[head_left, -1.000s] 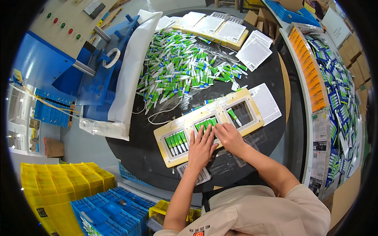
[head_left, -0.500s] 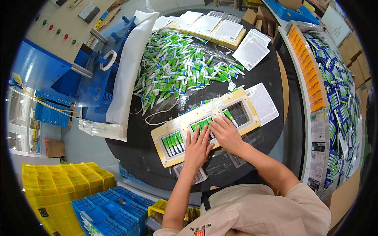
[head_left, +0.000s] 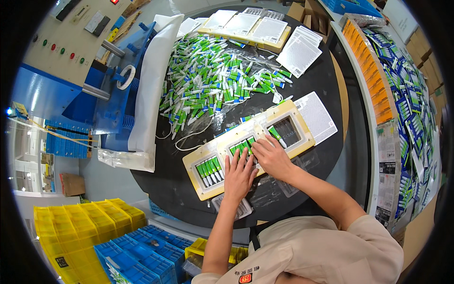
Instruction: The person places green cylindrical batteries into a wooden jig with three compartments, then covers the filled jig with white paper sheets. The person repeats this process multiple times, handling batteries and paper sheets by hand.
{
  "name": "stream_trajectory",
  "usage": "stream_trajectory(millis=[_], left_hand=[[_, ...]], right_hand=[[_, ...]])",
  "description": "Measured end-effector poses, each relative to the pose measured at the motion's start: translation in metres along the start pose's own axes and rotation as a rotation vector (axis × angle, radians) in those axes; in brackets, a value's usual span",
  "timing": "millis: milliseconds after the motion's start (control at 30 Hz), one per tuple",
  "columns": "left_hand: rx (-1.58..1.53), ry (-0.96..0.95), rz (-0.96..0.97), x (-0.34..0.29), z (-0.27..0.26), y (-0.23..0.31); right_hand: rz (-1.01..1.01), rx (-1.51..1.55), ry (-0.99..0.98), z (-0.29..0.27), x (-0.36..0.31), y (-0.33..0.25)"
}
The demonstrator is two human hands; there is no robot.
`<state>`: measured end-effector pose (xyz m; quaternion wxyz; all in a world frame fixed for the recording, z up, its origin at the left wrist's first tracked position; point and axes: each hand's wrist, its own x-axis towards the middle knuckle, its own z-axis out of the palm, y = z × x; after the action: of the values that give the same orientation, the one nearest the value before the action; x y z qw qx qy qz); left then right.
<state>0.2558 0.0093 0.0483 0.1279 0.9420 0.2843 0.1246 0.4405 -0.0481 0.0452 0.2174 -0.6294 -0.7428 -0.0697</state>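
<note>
A long cream-yellow frame (head_left: 195, 181) with three windows lies at a slant on the black round table. In its left window sits a row of small green-and-white tubes (head_left: 209, 171). My left hand (head_left: 239, 179) rests over the middle window, fingers spread on the tubes (head_left: 242, 146) there. Beside it, my right hand (head_left: 273, 160) lies across the right part of the same window, fingers stretched over the tubes and partly hiding them. A single green tube (head_left: 277, 137) leans at the left side of the right window, which has clear plastic in it.
A big heap of loose tubes (head_left: 203, 80) covers the far left of the table (head_left: 165, 189). White printed cards (head_left: 299, 52) and another yellow frame (head_left: 276, 46) lie at the back. A blue press (head_left: 106, 104) stands left; yellow crates (head_left: 90, 232) and blue crates (head_left: 142, 251) are lower left.
The view has shifted slightly. Both hands stay over the middle window, with only small finger movements; the tubes in the left and right windows look the same.
</note>
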Motion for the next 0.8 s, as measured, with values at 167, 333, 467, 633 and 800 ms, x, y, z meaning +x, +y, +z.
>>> stream_trajectory(millis=[167, 333, 467, 633, 800], left_hand=[[0.006, -0.027, 0.031, 0.0, -0.002, -0.002], [-0.024, -0.036, -0.081, -0.002, -0.008, 0.002], [0.114, -0.096, -0.063, 0.002, -0.008, 0.007], [0.128, -0.127, -0.075, 0.007, -0.019, 0.012], [0.077, -0.219, -0.008, 0.026, -0.027, 0.009]], right_hand=[[0.026, 0.105, 0.045, -0.004, 0.006, -0.001], [0.201, 0.213, 0.148, -0.023, -0.009, 0.008], [0.315, 0.161, 0.157, -0.024, -0.025, 0.01], [0.341, 0.236, 0.157, -0.024, -0.019, 0.013], [0.399, 0.346, 0.175, -0.028, -0.014, 0.036]])
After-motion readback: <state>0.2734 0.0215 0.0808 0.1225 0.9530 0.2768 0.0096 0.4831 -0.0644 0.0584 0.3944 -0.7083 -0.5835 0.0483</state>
